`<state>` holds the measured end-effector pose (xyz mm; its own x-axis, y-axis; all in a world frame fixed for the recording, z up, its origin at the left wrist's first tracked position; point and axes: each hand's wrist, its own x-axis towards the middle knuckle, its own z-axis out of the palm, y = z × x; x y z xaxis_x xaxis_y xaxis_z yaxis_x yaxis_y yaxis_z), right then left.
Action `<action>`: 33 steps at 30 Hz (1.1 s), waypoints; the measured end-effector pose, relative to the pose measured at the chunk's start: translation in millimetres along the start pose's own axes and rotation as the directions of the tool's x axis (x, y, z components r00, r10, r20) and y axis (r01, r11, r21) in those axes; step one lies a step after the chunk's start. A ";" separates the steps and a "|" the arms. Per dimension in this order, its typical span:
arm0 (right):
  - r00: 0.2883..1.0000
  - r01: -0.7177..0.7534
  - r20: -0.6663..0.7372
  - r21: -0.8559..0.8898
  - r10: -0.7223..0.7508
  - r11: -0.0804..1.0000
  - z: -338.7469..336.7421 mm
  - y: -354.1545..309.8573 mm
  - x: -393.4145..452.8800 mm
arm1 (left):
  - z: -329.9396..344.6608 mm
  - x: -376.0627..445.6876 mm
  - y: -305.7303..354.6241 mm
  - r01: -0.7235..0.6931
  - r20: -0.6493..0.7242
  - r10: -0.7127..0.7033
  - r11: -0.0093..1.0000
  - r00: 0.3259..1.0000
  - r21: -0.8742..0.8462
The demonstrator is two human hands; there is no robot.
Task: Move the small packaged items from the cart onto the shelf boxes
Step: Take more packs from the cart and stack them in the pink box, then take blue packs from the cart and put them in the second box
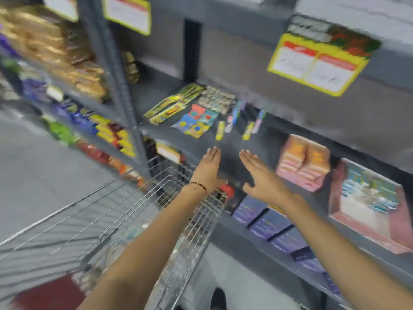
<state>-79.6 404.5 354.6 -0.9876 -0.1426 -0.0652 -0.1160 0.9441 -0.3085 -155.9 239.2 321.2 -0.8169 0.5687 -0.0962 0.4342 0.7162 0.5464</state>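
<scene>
The whole view is blurred by motion. My left hand (209, 168) and my right hand (260, 176) reach forward side by side, fingers straight and flat, holding nothing. Both hover just before the front edge of a grey shelf (228, 142). On that shelf lie small colourful packets (195, 120), yellow-green flat boxes (172, 106), a tray of small round items (216, 99) and several thin tube-like packs (220, 130). The wire cart (125, 209) stands below my left arm, with small packaged items dimly visible inside it.
Pink and orange boxes (304, 162) and a pink open display box (368, 204) sit on the shelf to the right. Purple boxes (266, 220) line the lower shelf. Yellow price signs (312, 66) hang above. Snack bags fill the left shelving (67, 63). Grey floor lies at left.
</scene>
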 end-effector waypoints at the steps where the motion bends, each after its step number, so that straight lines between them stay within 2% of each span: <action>1: 0.998 0.052 0.044 -0.005 -0.051 0.999 14.7 -16.3 8.3 | 2.3 -15.7 -21.4 0.061 0.000 -0.061 0.998 0.998 -0.010; 4: 0.959 0.211 0.200 -0.038 -0.199 0.977 68.3 -59.6 35.9 | 17.6 -65.8 -90.8 0.254 0.027 -0.253 0.967 0.967 -0.010; 7: 0.877 0.327 0.385 -0.036 -0.289 0.944 129.6 -87.0 61.4 | 51.3 -112.1 -152.3 0.415 0.066 -0.415 0.910 0.907 0.008; 10: 0.770 0.396 0.564 -0.055 -0.299 0.917 196.5 -98.7 83.2 | 97.9 -150.9 -202.8 0.585 0.132 -0.574 0.808 0.808 -0.068; 13: 0.720 0.341 0.661 -0.069 -0.213 0.938 258.2 -97.0 100.1 | 140.6 -166.7 -240.6 0.710 0.153 -0.693 0.694 0.704 -0.123; 16: 0.765 0.170 0.642 -0.127 -0.050 0.977 307.0 -94.0 114.1 | 167.7 -158.1 -268.7 0.782 0.107 -0.779 0.594 0.618 -0.188; 18: 0.801 0.004 0.596 -0.090 0.051 0.996 344.0 -91.1 121.5 | 186.3 -143.9 -289.1 0.815 0.078 -0.827 0.526 0.557 -0.243; 20: 0.836 -0.127 0.530 -0.062 0.140 0.990 369.0 -90.6 126.3 | 196.1 -130.2 -303.0 0.823 0.035 -0.849 0.500 0.528 -0.270; 22: 0.843 -0.191 0.498 -0.079 0.205 0.978 392.9 -88.0 132.2 | 208.5 -112.6 -318.6 0.825 0.035 -0.858 0.481 0.513 -0.298; 25: 0.872 -0.114 0.450 -0.190 0.190 0.975 412.9 -85.5 136.0 | 222.6 -94.2 -332.0 0.830 0.062 -0.865 0.455 0.499 -0.322; 27: 0.904 -0.024 0.407 -0.256 0.130 0.966 419.6 -87.0 133.7 | 226.8 -90.2 -334.7 0.836 0.029 -0.877 0.446 0.479 -0.319; 29: 0.918 -0.016 0.382 -0.245 0.111 0.969 420.4 -89.7 132.3 | 226.5 -89.4 -335.2 0.831 -0.005 -0.881 0.448 0.473 -0.330; 33: 0.922 -0.007 0.377 -0.220 0.091 0.976 391.6 -91.1 142.3 | 206.8 -96.3 -326.5 0.800 -0.027 -0.833 0.539 0.553 -0.263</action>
<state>-168.2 181.9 1.8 -0.8811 -0.1574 -0.4459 -0.1298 0.9873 -0.0920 -140.4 34.2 -20.0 -0.8232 -0.2932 -0.4862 -0.5194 0.7346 0.4365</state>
